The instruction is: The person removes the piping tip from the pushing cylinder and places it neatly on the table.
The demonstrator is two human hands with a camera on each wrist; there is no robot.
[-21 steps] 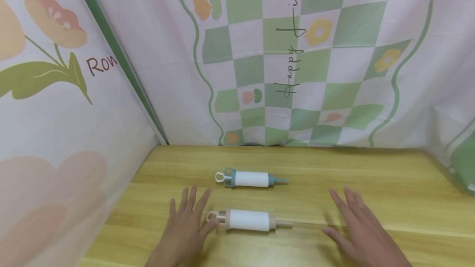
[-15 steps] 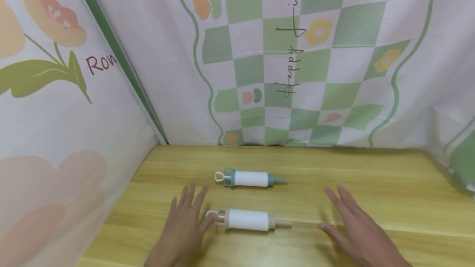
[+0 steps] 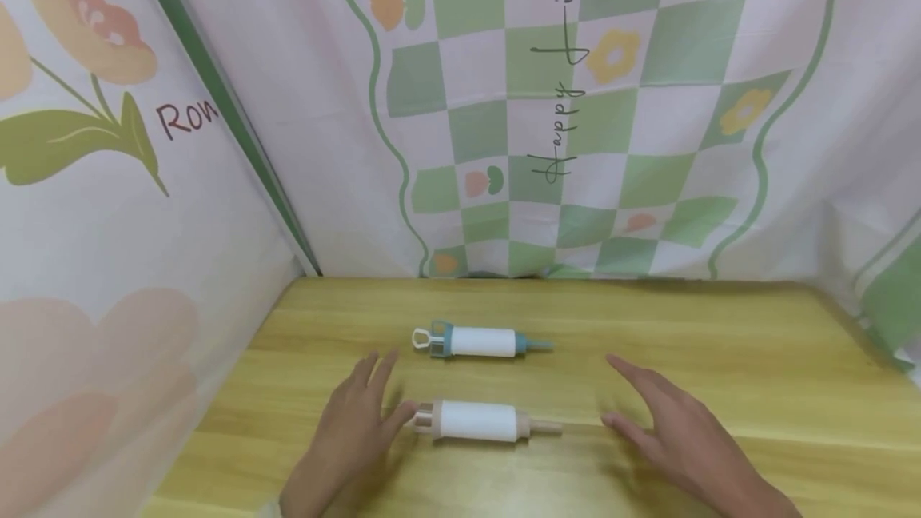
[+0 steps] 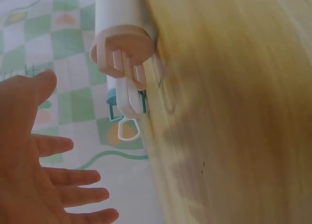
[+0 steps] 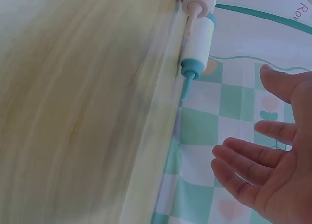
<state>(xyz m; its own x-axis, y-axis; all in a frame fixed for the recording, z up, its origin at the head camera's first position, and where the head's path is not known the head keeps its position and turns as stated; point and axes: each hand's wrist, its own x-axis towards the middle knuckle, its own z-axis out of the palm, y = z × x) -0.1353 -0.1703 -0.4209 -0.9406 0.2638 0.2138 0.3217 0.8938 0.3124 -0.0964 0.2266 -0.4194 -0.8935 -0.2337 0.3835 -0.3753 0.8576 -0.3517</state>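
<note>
Two syringes with white barrels lie side by side, parallel. The farther syringe (image 3: 484, 341) has teal ends, a thin teal nozzle and a white ring handle at the left. Nearer to me lies the other syringe (image 3: 477, 421), with beige-pink ends and its nozzle pointing right. My left hand (image 3: 352, 426) hovers by this one's handle end, its thumb covering the ring from above. In the left wrist view that thumb is apart from the handle (image 4: 128, 98). To the right of the nozzles, my right hand (image 3: 687, 430) is held above the table, fingers extended, holding nothing.
The wooden table (image 3: 755, 342) reaches back to a hanging cloth (image 3: 536, 126) printed with green and white checks. A white flowered cloth (image 3: 79, 246) borders the left side, and more cloth (image 3: 892, 286) hangs at the right.
My right hand has moved left, closer to the nozzles. The left hand has shifted slightly and its fingers look less spread. Both syringes stay in place while the view shifts a little.
</note>
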